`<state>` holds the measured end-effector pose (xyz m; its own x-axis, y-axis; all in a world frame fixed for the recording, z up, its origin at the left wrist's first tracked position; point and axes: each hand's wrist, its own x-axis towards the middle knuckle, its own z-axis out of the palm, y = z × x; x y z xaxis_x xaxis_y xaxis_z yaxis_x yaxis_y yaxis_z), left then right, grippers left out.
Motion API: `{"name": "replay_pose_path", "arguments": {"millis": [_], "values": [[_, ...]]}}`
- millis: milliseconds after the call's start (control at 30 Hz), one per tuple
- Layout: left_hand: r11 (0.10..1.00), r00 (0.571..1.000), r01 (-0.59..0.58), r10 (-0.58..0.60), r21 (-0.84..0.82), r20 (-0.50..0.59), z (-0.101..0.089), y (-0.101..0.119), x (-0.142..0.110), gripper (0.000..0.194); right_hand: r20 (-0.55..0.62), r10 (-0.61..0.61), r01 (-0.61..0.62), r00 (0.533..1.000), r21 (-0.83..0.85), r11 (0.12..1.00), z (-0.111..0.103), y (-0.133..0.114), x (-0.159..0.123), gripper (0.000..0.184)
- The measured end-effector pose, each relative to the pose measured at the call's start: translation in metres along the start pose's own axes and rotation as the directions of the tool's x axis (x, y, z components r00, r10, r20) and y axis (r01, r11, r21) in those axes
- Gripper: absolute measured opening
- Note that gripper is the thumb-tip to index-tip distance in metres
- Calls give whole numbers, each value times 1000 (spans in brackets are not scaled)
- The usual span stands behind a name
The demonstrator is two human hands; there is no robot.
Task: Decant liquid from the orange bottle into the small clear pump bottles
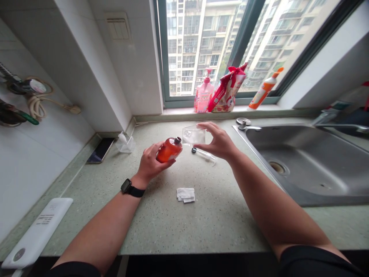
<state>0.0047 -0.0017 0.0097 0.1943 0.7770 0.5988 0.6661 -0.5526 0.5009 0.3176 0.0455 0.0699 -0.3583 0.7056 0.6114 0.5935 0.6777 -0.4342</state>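
Left hand (151,163) — fingers closed round an orange plastic bottle (169,150); right hand (216,141) — fingers gripping a clear plastic container (193,135).

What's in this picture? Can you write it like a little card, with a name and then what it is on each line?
Left hand: holds an orange plastic bottle
Right hand: holds a transparent plastic box by its edge
Left wrist: black smartwatch
Near the hands: small transparent tube, folded white tissue
Counter: speckled green stone
Beside it: steel sink
Windowsill: pink pump bottle
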Motion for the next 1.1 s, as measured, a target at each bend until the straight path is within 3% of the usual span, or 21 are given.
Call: {"name": "replay_pose_path", "arguments": {"millis": [467, 1100], "values": [[992, 999, -24, 19, 124, 39, -3, 10, 2, 72, 14, -80, 81, 997, -213, 974, 9, 1, -3, 69], [988, 998, 29, -37, 149, 51, 4, 12, -2, 74, 23, -129, 131, 991, -274, 953, 7, -7, -3, 69]]}}
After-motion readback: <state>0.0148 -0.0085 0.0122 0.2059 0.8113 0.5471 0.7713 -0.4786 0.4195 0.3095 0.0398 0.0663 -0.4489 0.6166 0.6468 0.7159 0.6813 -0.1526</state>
